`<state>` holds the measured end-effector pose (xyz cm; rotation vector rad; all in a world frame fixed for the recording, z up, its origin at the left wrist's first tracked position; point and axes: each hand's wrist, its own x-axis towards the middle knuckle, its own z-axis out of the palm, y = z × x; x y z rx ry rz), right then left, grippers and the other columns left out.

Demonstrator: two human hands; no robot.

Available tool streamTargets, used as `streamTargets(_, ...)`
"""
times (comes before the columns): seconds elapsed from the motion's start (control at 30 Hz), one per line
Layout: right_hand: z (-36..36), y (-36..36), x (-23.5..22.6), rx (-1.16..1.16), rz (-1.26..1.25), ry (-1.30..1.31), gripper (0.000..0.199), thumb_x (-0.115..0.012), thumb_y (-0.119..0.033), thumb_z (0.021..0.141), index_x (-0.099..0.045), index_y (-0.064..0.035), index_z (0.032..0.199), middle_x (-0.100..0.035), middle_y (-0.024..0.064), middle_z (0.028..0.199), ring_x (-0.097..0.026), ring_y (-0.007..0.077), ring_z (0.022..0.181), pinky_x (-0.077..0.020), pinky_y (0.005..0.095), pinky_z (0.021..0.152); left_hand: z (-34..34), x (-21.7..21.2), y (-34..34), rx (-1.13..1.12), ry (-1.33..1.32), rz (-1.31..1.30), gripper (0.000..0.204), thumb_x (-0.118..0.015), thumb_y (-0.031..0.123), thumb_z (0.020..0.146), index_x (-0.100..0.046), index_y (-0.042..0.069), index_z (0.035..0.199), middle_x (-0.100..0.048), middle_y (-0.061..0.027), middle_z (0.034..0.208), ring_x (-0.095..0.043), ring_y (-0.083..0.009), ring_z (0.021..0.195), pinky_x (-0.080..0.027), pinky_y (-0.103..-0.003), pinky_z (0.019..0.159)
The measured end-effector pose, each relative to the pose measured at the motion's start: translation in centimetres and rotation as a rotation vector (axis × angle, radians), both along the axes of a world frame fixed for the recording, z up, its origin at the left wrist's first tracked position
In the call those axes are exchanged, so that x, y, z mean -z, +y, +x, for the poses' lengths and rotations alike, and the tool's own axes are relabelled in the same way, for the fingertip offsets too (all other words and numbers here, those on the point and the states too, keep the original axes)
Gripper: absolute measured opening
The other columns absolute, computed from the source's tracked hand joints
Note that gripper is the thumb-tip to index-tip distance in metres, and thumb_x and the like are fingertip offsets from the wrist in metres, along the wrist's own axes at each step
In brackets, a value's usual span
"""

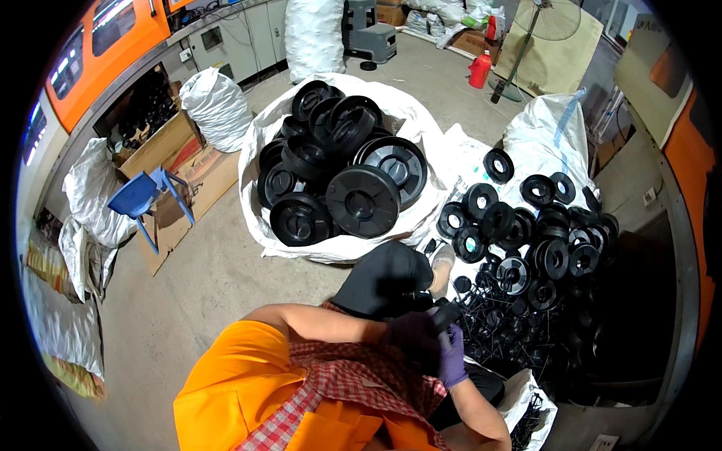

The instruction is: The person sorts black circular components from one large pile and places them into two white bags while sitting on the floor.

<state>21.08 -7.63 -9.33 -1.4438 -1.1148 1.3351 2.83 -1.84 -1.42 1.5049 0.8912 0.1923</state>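
A small black part [446, 316] is held in front of the lap, and both gloved hands are brought close together around it. It is gripped by the left hand [412, 331], which is darkened by shadow, so the bend of each finger is not shown. The part's lower right side is met by the fingertips of the right hand [452, 358] in its purple glove; whether they are closed on it or only laid against it cannot be told. Just beyond the hands, to the right, a heap of small black pieces [496, 319] is spread, with black rings [514, 275] piled over and behind it. Farther forward, large black reels [364, 201] are held in a wide white sack [410, 113]. Near the right forearm, a small white bag [549, 416] is partly filled with thin black pieces. A red checked apron [338, 376] is worn over orange clothing [233, 383].
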Motion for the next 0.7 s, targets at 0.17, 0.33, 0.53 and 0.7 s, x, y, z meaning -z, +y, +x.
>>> streamTargets(0.17,-0.4,-0.2,-0.3,-0.139,0.259,-0.186,0.057,-0.064,-0.019,0.082,-0.040,-0.0071,0.132,-0.044,0.0194,0.131,-0.043,0.0334,0.121,-0.0362,0.0382,0.102,0.0,3.5,-1.6,-0.223,-0.288,0.123,0.053,-0.074,0.026,0.074,-0.052,0.007,0.119,-0.063,-0.0086,0.105,-0.057,-0.0116,0.091,-0.049,-0.033,0.081)
streamTargets(0.33,1.5,0.7,-0.4,-0.310,0.599,-0.611,0.061,-0.065,-0.008,0.073,-0.042,-0.0048,0.130,-0.046,0.0240,0.126,-0.047,0.0394,0.113,-0.0411,0.0396,0.096,0.4,7.1,-0.3,-0.191,-0.465,-0.200,0.064,-0.073,0.025,0.076,-0.044,0.007,0.130,-0.062,-0.0103,0.109,-0.056,-0.0148,0.098,-0.046,-0.034,0.087)
streamTargets(0.53,-0.7,1.6,3.2,-0.438,0.282,-0.163,0.046,-0.055,-0.033,0.085,-0.048,-0.0103,0.125,-0.050,0.0136,0.122,-0.048,0.0309,0.114,-0.0396,0.0397,0.098,-1.5,4.0,-2.0,-0.096,-0.277,0.551,0.073,-0.075,0.031,0.071,-0.042,0.004,0.131,-0.057,-0.0179,0.117,-0.054,-0.0311,0.109,-0.042,-0.040,0.095)
streamTargets(0.7,-2.5,5.9,0.1,-0.558,0.888,-0.885,0.043,-0.041,-0.041,0.096,-0.050,-0.0084,0.123,-0.052,0.0104,0.118,-0.049,0.0203,0.111,-0.0391,0.0336,0.099,-6.4,0.8,0.6,0.174,-0.271,1.468,0.044,-0.058,0.015,0.086,-0.046,-0.004,0.124,-0.052,-0.0226,0.124,-0.048,-0.0338,0.121,-0.036,-0.045,0.104)
